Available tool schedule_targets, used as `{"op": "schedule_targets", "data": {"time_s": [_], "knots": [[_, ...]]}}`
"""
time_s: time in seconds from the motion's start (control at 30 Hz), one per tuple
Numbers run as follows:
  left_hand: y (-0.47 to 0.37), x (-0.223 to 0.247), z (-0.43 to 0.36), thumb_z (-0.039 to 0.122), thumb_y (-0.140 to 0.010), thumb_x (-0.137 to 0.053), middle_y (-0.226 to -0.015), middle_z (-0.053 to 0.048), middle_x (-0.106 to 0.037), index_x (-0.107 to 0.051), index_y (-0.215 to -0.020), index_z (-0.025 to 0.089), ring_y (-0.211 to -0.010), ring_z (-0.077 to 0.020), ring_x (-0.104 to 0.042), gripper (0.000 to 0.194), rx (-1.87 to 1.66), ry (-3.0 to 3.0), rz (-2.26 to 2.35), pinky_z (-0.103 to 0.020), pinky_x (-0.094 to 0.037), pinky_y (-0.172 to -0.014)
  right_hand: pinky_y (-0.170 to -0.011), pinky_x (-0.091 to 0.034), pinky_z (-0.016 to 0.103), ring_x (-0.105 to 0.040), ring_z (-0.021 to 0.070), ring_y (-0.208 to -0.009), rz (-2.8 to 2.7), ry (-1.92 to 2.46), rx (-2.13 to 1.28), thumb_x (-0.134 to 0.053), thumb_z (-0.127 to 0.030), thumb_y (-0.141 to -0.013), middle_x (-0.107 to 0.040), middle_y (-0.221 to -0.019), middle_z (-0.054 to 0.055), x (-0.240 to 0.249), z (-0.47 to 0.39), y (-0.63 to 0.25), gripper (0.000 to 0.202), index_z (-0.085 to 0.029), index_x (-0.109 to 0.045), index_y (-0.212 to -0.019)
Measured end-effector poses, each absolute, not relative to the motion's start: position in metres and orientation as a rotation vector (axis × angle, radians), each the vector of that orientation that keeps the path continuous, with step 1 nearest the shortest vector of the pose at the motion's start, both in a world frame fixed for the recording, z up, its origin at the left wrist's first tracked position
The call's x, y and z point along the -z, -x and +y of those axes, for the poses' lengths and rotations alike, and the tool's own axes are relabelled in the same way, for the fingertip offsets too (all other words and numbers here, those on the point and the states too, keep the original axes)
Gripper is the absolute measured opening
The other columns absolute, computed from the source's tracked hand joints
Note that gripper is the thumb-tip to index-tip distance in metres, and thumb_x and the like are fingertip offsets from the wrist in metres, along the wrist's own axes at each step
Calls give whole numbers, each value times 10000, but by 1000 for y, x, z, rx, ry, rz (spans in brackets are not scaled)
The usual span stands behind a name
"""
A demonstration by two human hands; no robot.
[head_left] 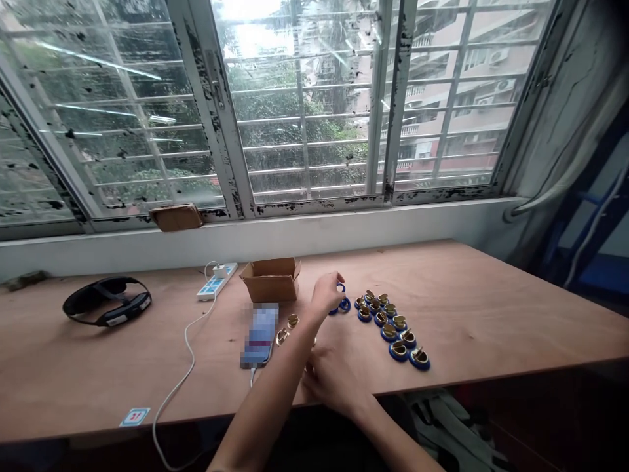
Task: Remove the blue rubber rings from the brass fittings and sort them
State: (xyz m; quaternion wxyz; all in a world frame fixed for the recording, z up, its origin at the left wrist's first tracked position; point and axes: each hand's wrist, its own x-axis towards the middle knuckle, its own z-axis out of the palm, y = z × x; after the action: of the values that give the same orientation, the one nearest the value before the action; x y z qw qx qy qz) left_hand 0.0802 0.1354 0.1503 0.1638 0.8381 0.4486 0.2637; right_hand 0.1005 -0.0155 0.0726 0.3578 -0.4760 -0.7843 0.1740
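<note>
My left hand (327,294) reaches forward across my right one, its fingertips closed on a blue ring (341,288). Just below it, more blue rings (345,304) lie on the table. Close to the front edge, my right hand (331,379) has its fingers curled in; whatever they hold is hidden. Loose gold-coloured metal pieces (293,320) lie to the left of my left forearm, partly covered by it. On the right stand several gold pieces seated in blue rings (388,332), grouped in a slanting block.
An open cardboard box (271,280) stands behind a phone (260,334) with a charging cable (187,341). Further left are a white power strip (217,283) and a black headset (108,303). The wooden table (491,314) runs along a barred window, with a sticker (134,417) near its front edge.
</note>
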Motion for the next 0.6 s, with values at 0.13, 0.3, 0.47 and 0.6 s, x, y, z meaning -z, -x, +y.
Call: {"op": "schedule_targets", "data": {"time_s": [0.13, 0.3, 0.47, 0.6], "knots": [[-96, -132, 150, 90, -645, -793, -1101, -111, -726, -721, -1041, 172, -1045, -265, -675, 411, -582, -2425, 1324, -296, -514, -866, -567, -299, 265, -536, 151, -604, -2011, 1233, -449, -563, -119, -830, -661, -725, 30, -67, -16, -102, 99, -183, -608, -770], [-94, -124, 153, 136, -608, -846, -1071, -124, -732, -743, -958, 177, -1068, -308, -669, 368, -532, -2439, 1334, -329, -514, -883, -551, -285, 265, -532, 146, -588, -2034, 1228, -433, -581, -120, -819, -669, -716, 35, -69, -15, -106, 114, -182, -621, -732], [-76, -146, 138, 246, -715, -838, -1129, -131, -732, -741, -1030, 178, -1100, -300, -654, 336, -695, -2396, 1290, -352, -505, -930, -675, -393, 281, -658, 214, -778, -2017, 1341, -349, -624, -192, -900, -724, -861, 60, -96, -14, -147, 69, -200, -685, -929], [-58, -159, 88, 332, -958, -606, -1132, -116, -744, -693, -1150, 169, -917, -212, -698, 266, -913, -2271, 1268, -319, -529, -826, -775, -428, 323, -682, 262, -900, -1909, 1782, -143, -715, -192, -849, -735, -1053, 102, -115, -26, -211, 196, -218, -700, -1043]]}}
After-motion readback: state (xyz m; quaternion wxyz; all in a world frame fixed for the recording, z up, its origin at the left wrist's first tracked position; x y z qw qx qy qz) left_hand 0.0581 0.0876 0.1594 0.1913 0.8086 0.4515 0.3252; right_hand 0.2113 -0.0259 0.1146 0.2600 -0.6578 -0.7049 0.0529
